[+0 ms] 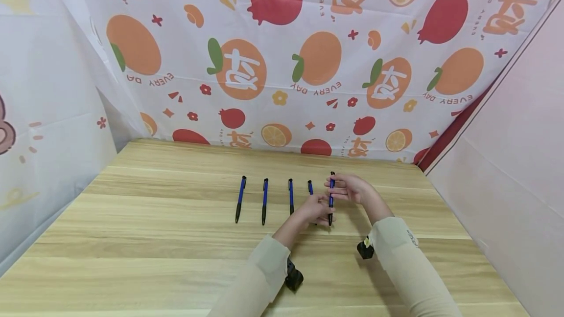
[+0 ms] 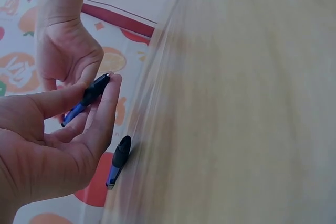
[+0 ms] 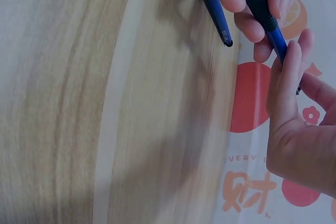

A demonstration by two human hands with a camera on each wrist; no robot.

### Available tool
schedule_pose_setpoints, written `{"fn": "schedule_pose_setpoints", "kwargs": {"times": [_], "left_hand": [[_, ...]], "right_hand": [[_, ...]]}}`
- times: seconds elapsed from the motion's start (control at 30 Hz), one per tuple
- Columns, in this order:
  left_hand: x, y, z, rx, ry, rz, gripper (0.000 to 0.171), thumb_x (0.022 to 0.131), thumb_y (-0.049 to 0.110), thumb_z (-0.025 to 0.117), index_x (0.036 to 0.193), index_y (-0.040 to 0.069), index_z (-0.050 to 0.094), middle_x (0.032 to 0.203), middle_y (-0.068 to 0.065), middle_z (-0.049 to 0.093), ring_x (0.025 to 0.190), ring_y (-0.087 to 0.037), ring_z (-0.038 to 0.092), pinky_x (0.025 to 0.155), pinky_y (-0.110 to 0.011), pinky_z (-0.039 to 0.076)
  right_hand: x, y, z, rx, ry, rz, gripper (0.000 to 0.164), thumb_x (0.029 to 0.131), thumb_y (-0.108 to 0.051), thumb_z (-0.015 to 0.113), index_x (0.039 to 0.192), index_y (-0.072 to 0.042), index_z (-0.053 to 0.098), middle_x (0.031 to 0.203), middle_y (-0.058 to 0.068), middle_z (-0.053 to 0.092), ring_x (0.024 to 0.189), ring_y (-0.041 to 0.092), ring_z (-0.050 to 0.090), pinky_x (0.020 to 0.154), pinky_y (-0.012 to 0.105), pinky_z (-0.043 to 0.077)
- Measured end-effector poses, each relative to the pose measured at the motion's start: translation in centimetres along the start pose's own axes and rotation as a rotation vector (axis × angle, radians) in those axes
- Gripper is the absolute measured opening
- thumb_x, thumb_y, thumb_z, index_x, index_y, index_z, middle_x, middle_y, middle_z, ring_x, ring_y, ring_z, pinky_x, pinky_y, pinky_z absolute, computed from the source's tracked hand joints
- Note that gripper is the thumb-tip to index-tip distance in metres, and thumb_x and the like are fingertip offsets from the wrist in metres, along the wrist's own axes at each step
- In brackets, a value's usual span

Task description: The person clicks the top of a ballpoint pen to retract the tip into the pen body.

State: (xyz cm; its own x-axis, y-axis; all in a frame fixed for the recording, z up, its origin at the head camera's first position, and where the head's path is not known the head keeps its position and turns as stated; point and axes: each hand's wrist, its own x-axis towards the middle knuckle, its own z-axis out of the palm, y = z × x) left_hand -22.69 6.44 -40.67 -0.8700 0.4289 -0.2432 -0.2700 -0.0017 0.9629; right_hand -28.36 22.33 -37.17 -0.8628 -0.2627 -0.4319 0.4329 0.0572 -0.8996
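Observation:
A blue pen with a black grip is held by both hands, raised a little off the table. My left hand pinches its black grip end between thumb and fingers, as the left wrist view shows with the pen. At the far, blue end, my right hand holds it between fingers and thumb; in the right wrist view this hand partly hides that end. Another blue pen lies just left of the held one, partly covered by my left hand.
More matching pens lie in a spaced row to the left: one pen nearest the left wrist, a second pen and a third pen. They rest on a wood-grain table. A fruit-print curtain hangs behind the far edge.

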Motion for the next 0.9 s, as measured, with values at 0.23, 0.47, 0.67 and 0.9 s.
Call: {"fn": "schedule_pose_setpoints", "kwargs": {"times": [0.23,0.47,0.67,0.9], "left_hand": [[-0.06,0.01,-0.26,-0.06,-0.023,-0.005,0.038,0.091,0.0,0.054,0.127,-0.005,0.041,0.104,-0.025,0.06,0.088,-0.033,0.063,0.069,-0.038,0.054],[-0.13,0.0,-0.31,-0.086,-0.04,0.0,0.038,0.092,0.0,0.051,0.128,-0.006,0.04,0.109,-0.026,0.059,0.092,-0.036,0.061,0.071,-0.039,0.054],[-0.35,0.12,-0.3,-0.12,-0.051,0.009,0.037,0.092,-0.001,0.049,0.128,-0.008,0.039,0.115,-0.027,0.056,0.095,-0.039,0.06,0.072,-0.041,0.053],[-0.62,0.41,-0.23,-0.123,-0.049,0.016,0.038,0.093,-0.003,0.047,0.129,-0.009,0.037,0.117,-0.028,0.054,0.097,-0.04,0.058,0.074,-0.042,0.053]], "right_hand": [[0.07,-0.26,0.53,0.027,0.046,0.043,0.042,0.099,-0.019,0.043,0.133,0.005,0.038,0.125,0.015,0.053,0.094,0.019,0.062,0.084,0.03,0.048],[-0.24,-0.46,0.65,0.035,0.042,0.056,0.04,0.099,-0.019,0.043,0.131,0.004,0.041,0.112,0.009,0.061,0.098,0.02,0.06,0.087,0.03,0.047],[-0.41,-0.57,0.79,0.047,0.034,0.049,0.036,0.098,-0.018,0.043,0.127,0.004,0.044,0.1,0.005,0.064,0.082,0.014,0.063,0.085,0.029,0.048],[-0.22,-0.47,0.62,0.023,0.006,0.01,0.037,0.097,-0.026,0.045,0.12,0.002,0.05,0.098,0.004,0.064,0.074,0.01,0.061,0.077,0.025,0.051]]}}
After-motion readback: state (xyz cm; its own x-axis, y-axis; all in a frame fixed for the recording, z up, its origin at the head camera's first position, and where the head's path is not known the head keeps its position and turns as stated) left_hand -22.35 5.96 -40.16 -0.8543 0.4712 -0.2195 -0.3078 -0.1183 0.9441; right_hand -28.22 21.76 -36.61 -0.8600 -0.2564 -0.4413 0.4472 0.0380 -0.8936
